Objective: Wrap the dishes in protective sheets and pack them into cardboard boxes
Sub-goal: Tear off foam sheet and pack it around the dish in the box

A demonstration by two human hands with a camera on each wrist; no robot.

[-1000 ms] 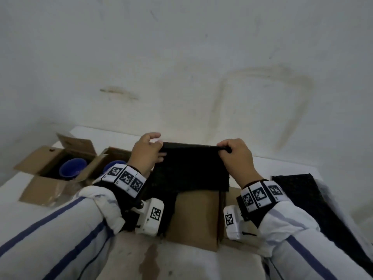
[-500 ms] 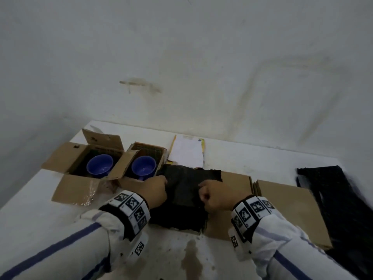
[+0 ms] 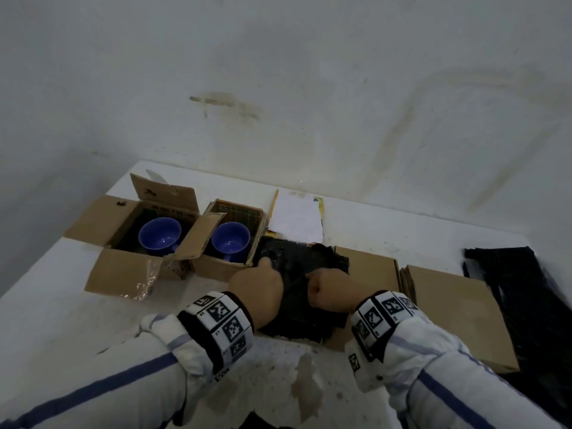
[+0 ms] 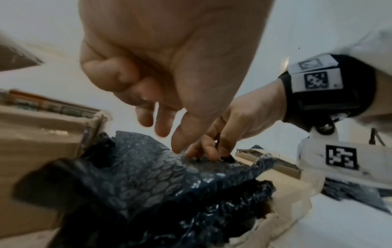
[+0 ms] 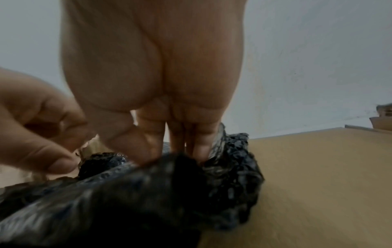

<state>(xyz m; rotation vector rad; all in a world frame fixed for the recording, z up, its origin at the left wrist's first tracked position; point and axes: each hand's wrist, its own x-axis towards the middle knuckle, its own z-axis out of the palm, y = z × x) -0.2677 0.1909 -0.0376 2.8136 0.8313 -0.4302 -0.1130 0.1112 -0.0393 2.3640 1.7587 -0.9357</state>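
Observation:
A black bubble-wrap sheet (image 3: 298,258) lies crumpled on a flat piece of cardboard (image 3: 368,267) in the middle of the white table. My right hand (image 3: 322,286) pinches a fold of it near its centre, and the right wrist view shows the fingertips (image 5: 197,151) dug into the wrap (image 5: 148,193). My left hand (image 3: 263,270) hovers over the sheet's left part with loosely bent fingers (image 4: 163,127) that hold nothing above the wrap (image 4: 148,176). Two blue cups (image 3: 159,235) (image 3: 230,241) sit in open cardboard boxes at the left.
The two open boxes (image 3: 123,274) (image 3: 216,264) stand side by side left of the sheet. More flattened cardboard (image 3: 448,314) lies to the right, and beyond it a pile of black sheets (image 3: 520,292). White paper (image 3: 295,219) lies by the wall. A stain (image 3: 306,388) marks the near tabletop.
A second ago both hands held the sheet up, stretched by its top edge. It has come down onto the cardboard, the hands have drawn together, and the left hand has let go.

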